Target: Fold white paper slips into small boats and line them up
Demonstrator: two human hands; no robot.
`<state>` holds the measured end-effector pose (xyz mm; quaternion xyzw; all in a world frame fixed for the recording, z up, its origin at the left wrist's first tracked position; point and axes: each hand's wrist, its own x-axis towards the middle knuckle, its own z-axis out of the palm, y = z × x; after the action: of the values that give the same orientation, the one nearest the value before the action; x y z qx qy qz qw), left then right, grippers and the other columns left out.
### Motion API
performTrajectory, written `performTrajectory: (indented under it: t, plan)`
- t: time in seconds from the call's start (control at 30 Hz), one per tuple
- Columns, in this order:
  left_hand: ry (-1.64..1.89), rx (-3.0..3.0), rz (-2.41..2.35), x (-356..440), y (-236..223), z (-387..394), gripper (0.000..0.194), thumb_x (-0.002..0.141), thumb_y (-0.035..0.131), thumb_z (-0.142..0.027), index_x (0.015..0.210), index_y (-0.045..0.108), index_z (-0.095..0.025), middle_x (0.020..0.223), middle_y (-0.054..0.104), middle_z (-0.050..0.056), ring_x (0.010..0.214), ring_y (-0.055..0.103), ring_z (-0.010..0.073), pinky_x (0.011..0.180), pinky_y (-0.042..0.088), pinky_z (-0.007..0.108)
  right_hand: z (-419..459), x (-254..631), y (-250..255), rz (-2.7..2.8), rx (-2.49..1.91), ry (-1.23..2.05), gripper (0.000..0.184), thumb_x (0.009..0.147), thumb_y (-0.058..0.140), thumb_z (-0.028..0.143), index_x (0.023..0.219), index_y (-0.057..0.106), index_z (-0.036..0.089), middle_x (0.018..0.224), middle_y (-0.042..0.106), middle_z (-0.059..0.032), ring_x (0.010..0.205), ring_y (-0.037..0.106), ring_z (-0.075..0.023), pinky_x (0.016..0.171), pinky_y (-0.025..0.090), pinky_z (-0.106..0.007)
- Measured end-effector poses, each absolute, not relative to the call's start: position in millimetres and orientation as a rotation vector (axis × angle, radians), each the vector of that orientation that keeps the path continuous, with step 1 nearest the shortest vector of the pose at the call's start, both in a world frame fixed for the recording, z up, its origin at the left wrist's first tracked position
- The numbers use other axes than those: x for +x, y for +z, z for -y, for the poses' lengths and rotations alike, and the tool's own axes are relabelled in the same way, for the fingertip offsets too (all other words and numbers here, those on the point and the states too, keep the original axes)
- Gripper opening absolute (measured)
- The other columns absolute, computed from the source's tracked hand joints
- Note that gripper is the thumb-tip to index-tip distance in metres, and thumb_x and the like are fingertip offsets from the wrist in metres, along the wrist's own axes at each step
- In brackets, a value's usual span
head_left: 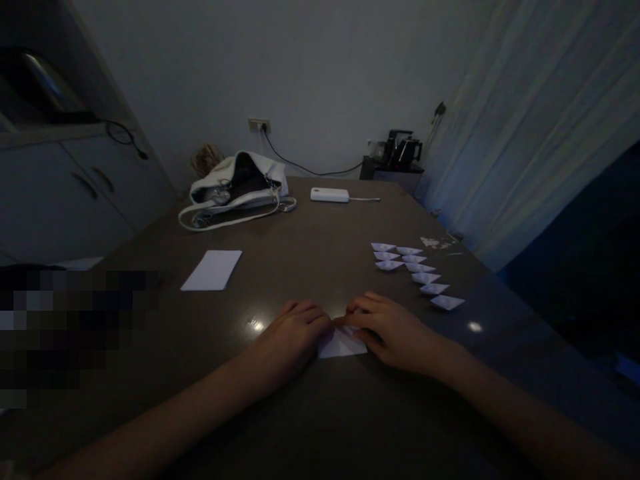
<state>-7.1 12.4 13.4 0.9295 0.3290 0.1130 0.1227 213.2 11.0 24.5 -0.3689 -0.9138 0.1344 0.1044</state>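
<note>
A small white sheet of paper (pixel 342 345), partly folded, lies on the table right in front of me. My left hand (pixel 301 331) is closed over its left upper edge, fingers curled together. On the opposite side my right hand (pixel 387 331) grips the paper's upper right part between thumb and fingers. The hands cover both sides of the paper, so its full shape is hidden. Several folded paper boats (pixel 420 269) stand in two slanting rows beyond my right hand. Farther left lies a stack of white paper (pixel 212 270).
A white handbag (pixel 237 189) with a strap sits at the back left of the table (pixel 320 253). Toward the back lies a white power bank (pixel 329 195) with a short cable. Beyond the table's far right corner stands a black kettle (pixel 406 152). A pale curtain (pixel 490 133) hangs at right.
</note>
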Motion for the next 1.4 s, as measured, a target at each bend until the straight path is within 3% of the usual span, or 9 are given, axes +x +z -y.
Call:
performTrajectory:
  t: [0.13,0.3,0.53,0.67,0.8,0.93,1.13,1.23,1.4]
  plan:
    - [0.347,2.696,-0.993,-5,12,-14,0.015,0.094,0.045,-0.018,0.094,0.061,-0.016,0.096,0.066,0.005,0.093,0.054,0.0224,0.080,0.036,0.036,-5,209,31,2.761,-1.171,0.226,0.039,0.085,0.051,0.011,0.117,0.063,0.029,0.101,0.059,-0.0056,0.092,0.052,-0.0207,0.079,0.040,-0.036]
    - [0.357,2.683,-0.998,-8,9,-16,0.016,0.093,0.049,-0.018,0.102,0.061,-0.021,0.102,0.064,0.003,0.099,0.053,0.0218,0.082,0.033,0.036,-2,215,41,2.747,-1.437,0.069,0.034,0.077,0.055,0.010,0.098,0.072,0.029,0.093,0.060,-0.0053,0.091,0.053,-0.0233,0.077,0.039,-0.037]
    - [0.218,2.845,-0.946,-5,11,-15,0.042,0.090,0.049,-0.016,0.131,0.049,-0.026,0.113,0.056,0.009,0.102,0.051,0.0256,0.082,0.035,0.039,3,213,43,2.722,-1.477,0.141,0.032,0.072,0.054,0.008,0.096,0.071,0.022,0.091,0.061,-0.0068,0.091,0.054,-0.0227,0.080,0.041,-0.037]
    - [0.164,2.883,-1.072,-6,19,-14,0.030,0.093,0.047,-0.023,0.121,0.058,-0.026,0.105,0.058,0.008,0.097,0.051,0.0256,0.079,0.036,0.039,6,207,42,2.761,-1.439,0.108,0.029,0.074,0.051,0.007,0.094,0.069,0.016,0.097,0.062,-0.0088,0.094,0.054,-0.0238,0.081,0.041,-0.038]
    - [0.041,2.905,-1.270,-8,27,-10,0.019,0.088,0.058,-0.030,0.103,0.068,-0.023,0.099,0.062,0.009,0.096,0.052,0.0267,0.078,0.035,0.039,11,200,38,2.846,-1.361,0.074,0.027,0.072,0.051,0.004,0.093,0.066,0.011,0.097,0.064,-0.0099,0.091,0.054,-0.0225,0.081,0.041,-0.035]
    - [-0.012,2.896,-1.306,-7,32,-6,0.019,0.087,0.060,-0.029,0.103,0.068,-0.023,0.098,0.064,0.008,0.096,0.053,0.0256,0.078,0.034,0.038,15,196,33,2.886,-1.341,-0.048,0.025,0.073,0.052,0.007,0.095,0.065,0.009,0.096,0.064,-0.0117,0.091,0.054,-0.0242,0.081,0.040,-0.036]
    - [-0.028,2.890,-1.323,-6,30,-8,0.017,0.088,0.059,-0.029,0.101,0.068,-0.023,0.095,0.066,0.007,0.094,0.054,0.0250,0.075,0.033,0.037,21,187,25,2.852,-1.309,-0.167,0.052,0.081,0.052,0.013,0.132,0.047,0.014,0.105,0.063,-0.0112,0.095,0.055,-0.0259,0.079,0.040,-0.039]
    - [-0.023,2.909,-1.327,-7,29,-9,0.018,0.087,0.061,-0.031,0.102,0.068,-0.024,0.092,0.066,0.006,0.091,0.054,0.0245,0.074,0.032,0.036,22,183,20,2.843,-1.366,-0.281,0.039,0.086,0.048,0.011,0.124,0.056,0.009,0.103,0.065,-0.0128,0.094,0.055,-0.0256,0.077,0.039,-0.038]
    - [-0.064,2.928,-1.357,-8,30,-7,0.017,0.086,0.062,-0.030,0.099,0.069,-0.021,0.090,0.067,0.007,0.089,0.055,0.0254,0.073,0.033,0.036,19,188,26,2.859,-1.534,-0.334,0.022,0.082,0.052,0.005,0.092,0.070,0.011,0.094,0.067,-0.0107,0.089,0.057,-0.0251,0.070,0.038,-0.037]
